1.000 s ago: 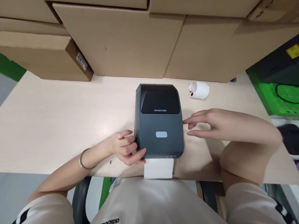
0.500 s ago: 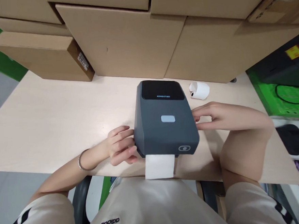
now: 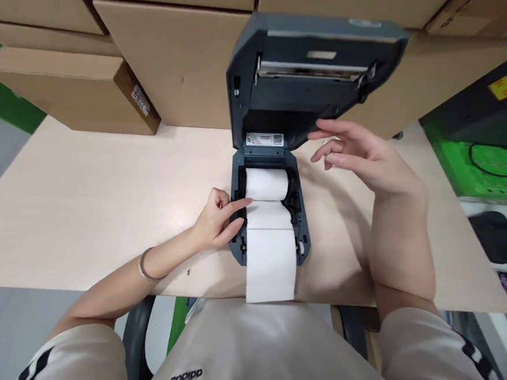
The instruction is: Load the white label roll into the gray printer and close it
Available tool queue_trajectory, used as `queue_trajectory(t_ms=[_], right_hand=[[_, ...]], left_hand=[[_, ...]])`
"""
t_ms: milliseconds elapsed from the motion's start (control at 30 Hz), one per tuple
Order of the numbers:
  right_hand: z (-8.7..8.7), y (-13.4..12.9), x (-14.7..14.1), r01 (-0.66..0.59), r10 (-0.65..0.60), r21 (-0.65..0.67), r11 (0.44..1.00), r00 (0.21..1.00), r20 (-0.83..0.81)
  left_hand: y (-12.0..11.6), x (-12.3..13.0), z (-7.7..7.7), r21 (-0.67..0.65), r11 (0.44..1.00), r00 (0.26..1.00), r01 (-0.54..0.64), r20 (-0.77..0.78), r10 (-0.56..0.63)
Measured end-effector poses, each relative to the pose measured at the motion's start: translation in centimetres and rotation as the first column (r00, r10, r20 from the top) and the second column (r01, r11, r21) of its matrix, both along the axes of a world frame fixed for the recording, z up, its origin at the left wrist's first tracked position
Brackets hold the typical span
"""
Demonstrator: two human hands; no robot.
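Observation:
A dark grey label printer point(image 3: 305, 232) stands on the table with its lid point(image 3: 307, 93) swung up and back. Inside lies a white label roll point(image 3: 267, 183), and its label strip point(image 3: 271, 264) runs out over the printer's front edge. My left hand point(image 3: 221, 221) is at the printer's left side, index finger stretched out to the left part of the roll and strip, thumb apart; it grips nothing. To the right of the raised lid, my right hand point(image 3: 355, 151) hovers with its fingers spread and holds nothing. Its fingertips are near the lid's right edge.
Large cardboard boxes point(image 3: 175, 62) stand along the back of the table point(image 3: 85, 207). A smaller flat box point(image 3: 64, 93) sits at the back left. The small white roll at the back right is mostly hidden behind my right hand. A chair armrest point(image 3: 137, 337) lies below the front edge.
The printer's lid has swung up, showing the label roll inside. My left hand has reached in to the roll; my right hand has left the printer's side and risen beside the lid.

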State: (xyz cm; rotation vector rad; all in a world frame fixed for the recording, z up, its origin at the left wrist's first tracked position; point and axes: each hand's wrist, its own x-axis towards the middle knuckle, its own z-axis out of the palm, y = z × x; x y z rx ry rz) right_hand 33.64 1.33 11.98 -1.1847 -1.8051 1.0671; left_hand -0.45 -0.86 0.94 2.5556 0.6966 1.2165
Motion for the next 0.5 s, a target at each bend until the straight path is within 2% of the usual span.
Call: queue_trajectory(t_ms=[167,300,400,500], right_hand=[[-1.0,1.4,-1.3,0.046,-0.047,0.027,0.999,0.998,0.052],[-1.9,1.9,-2.5,0.052,-0.056,0.042,0.998,0.993,0.107],[-2.6,1.2,-4.1,-0.021,-0.038,0.169,0.985,0.940,0.340],[-3.4,0.2,-6.1,-0.204,0.040,0.210,0.956,0.802,0.596]], left_hand=[[-0.1,-0.1,0.2,-0.148,0.989,0.997,0.004,-0.072,-0.014],[-0.1,-0.3,0.5,-0.095,0.994,0.991,-0.052,-0.130,0.039],[-0.1,-0.3,0.8,-0.073,0.996,0.987,-0.050,-0.157,0.038],[-0.1,-0.2,0.9,-0.108,0.994,0.985,-0.016,-0.174,-0.003]])
